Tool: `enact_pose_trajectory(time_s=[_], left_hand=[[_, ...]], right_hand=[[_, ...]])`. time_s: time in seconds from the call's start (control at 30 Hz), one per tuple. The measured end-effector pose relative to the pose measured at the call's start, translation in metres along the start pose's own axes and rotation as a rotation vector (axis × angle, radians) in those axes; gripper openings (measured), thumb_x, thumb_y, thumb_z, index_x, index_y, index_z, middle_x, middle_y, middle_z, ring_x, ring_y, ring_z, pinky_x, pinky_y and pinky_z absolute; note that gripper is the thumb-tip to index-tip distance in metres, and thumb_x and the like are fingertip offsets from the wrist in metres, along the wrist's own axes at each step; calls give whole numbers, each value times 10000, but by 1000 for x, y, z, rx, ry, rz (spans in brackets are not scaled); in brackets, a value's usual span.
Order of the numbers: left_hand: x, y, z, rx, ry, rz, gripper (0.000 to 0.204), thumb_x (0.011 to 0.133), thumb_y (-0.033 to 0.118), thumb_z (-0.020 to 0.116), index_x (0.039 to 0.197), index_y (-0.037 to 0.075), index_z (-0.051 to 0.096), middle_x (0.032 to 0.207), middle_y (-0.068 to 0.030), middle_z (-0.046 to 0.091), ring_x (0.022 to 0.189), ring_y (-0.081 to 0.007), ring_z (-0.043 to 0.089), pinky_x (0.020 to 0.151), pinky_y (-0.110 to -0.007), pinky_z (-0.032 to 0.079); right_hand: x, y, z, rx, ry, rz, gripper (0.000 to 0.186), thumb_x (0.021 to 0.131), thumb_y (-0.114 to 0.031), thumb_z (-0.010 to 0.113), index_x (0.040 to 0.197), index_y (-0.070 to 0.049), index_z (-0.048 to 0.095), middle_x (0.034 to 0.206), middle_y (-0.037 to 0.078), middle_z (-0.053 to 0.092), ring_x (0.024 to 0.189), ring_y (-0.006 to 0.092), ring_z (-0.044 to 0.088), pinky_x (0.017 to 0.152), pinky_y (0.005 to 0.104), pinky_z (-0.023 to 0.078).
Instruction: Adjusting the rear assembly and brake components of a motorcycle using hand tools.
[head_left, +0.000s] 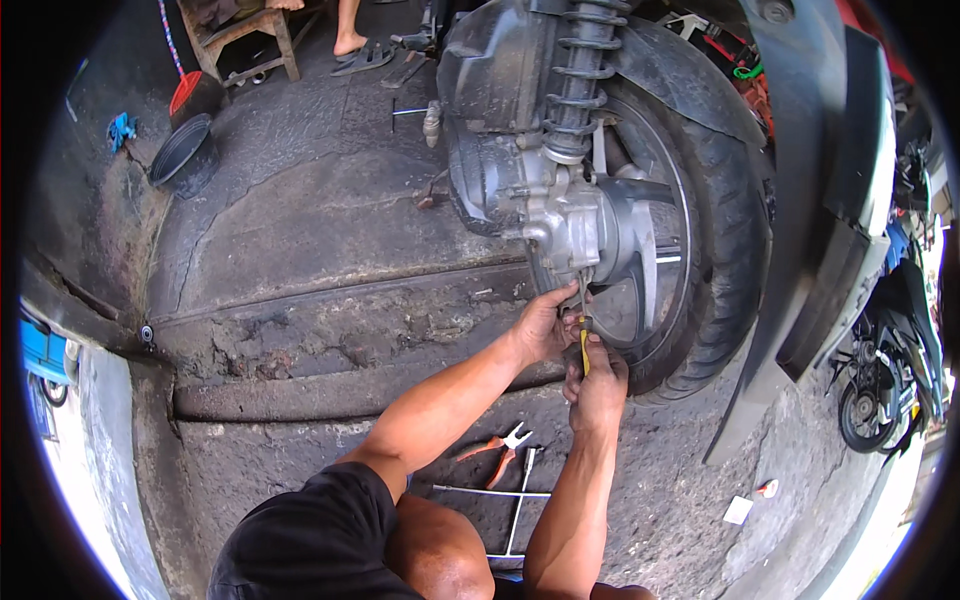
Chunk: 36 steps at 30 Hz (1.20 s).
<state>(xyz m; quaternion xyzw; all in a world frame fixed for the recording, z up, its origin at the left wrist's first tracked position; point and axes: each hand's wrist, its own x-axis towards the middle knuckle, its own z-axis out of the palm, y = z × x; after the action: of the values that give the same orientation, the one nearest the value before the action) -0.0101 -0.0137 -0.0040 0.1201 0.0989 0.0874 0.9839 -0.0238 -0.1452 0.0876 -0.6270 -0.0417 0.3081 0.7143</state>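
Note:
My right hand (pixel 599 388) is closed round the yellow and black handle of a screwdriver (pixel 586 352), whose shaft points up to the underside of a scooter's silver gear case (pixel 566 222). Close beside it, my left hand (pixel 543 328) has its fingers pinched at a small metal part below the case; what they grip is partly hidden. To the right of both hands is the rear wheel (pixel 733 240) with its black tyre and grey spokes. Above the case rises the coil-spring shock absorber (pixel 580 90).
On the rough concrete near my knee lie orange-handled pliers (pixel 497 455) and a T-shaped wrench (pixel 522 495). A ledge crosses the floor left of my hands. Farther off are a black basin (pixel 187 158), a wooden stool (pixel 250 40) and another person's foot (pixel 350 43). A motorcycle (pixel 880 375) stands at right.

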Motion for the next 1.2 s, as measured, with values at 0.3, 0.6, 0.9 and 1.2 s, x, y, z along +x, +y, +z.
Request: enact_pose_trajectory(time_s=[0.3, 0.6, 0.9, 1.2], left_hand=[[3, -5, -12, 225, 122, 107, 327, 969, 380, 577, 960, 61, 648, 789, -38, 658, 687, -178, 667, 650, -302, 561], [3, -2, -20, 253, 55, 42, 411, 977, 451, 521, 973, 52, 620, 754, -51, 626, 712, -200, 608, 683, -323, 518], [16, 5, -23, 252, -36, 51, 412, 978, 439, 506, 923, 47, 619, 689, -48, 583, 659, -168, 538, 609, -282, 456], [3, -10, -21, 226, 200, -97, 389, 935, 492, 602, 869, 111, 648, 670, -24, 613, 616, -183, 588, 625, -333, 492]], right_hand=[[5, 12, 6, 222, 11, 68, 256, 1017, -271, 521, 1003, -45, 641, 594, -38, 433, 420, 42, 309, 375, 207, 245], [15, 33, 6, 182, 58, -39, 241, 1009, -273, 537, 939, -68, 642, 600, -54, 447, 443, 39, 340, 397, 221, 248], [14, 20, -7, 59, 14, 39, 330, 992, -247, 539, 1069, 46, 669, 907, 71, 658, 804, 141, 579, 712, 308, 462], [-2, 17, -7, 226, 53, 53, 274, 998, -328, 546, 980, -89, 677, 638, -63, 496, 442, 15, 342, 368, 183, 242]])
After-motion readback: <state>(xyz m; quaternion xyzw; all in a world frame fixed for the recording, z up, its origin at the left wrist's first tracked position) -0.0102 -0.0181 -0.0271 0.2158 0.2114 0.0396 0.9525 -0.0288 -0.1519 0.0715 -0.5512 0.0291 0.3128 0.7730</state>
